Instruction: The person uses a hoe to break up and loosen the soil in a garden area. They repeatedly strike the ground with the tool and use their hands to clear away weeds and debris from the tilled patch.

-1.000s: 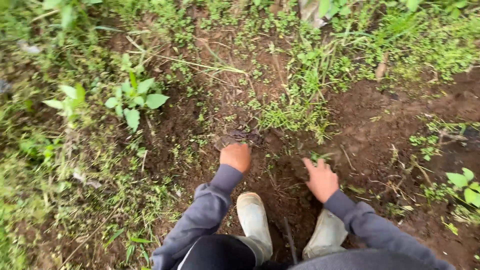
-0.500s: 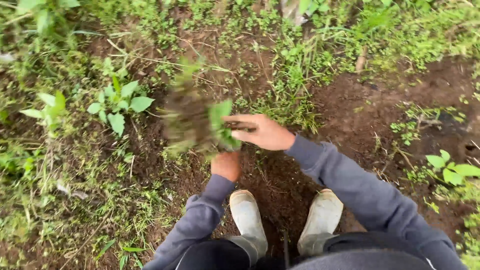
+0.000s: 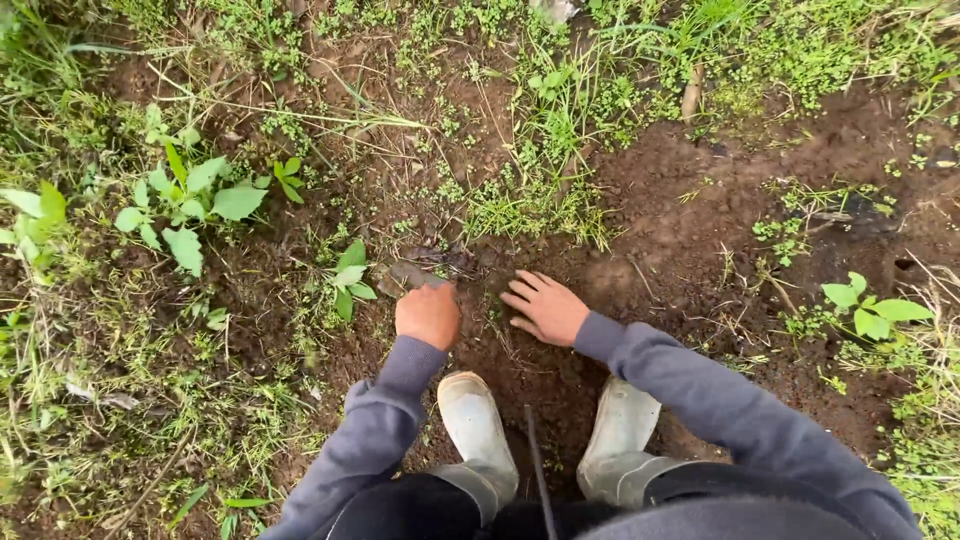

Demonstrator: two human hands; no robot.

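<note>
Grip: left hand (image 3: 428, 314) closed into a fist on the dark soil (image 3: 690, 250), its contents hidden; right hand (image 3: 547, 306) open, fingers spread flat on the earth, holding nothing. Small leafy weed (image 3: 349, 278) just beside the left fist, at 10 o'clock. Grass tuft (image 3: 530, 205) at 12 o'clock. Pale rubber boots (image 3: 478, 425) at 6 o'clock, below both hands.

one view only, from a camera on the person's head, looking almost straight down at close range. it takes in both hands, left (image 3: 428, 316) and right (image 3: 546, 307), the boots (image 3: 478, 425) at the bottom edge, and soil (image 3: 690, 230) and weeds (image 3: 185, 205) beyond.
</note>
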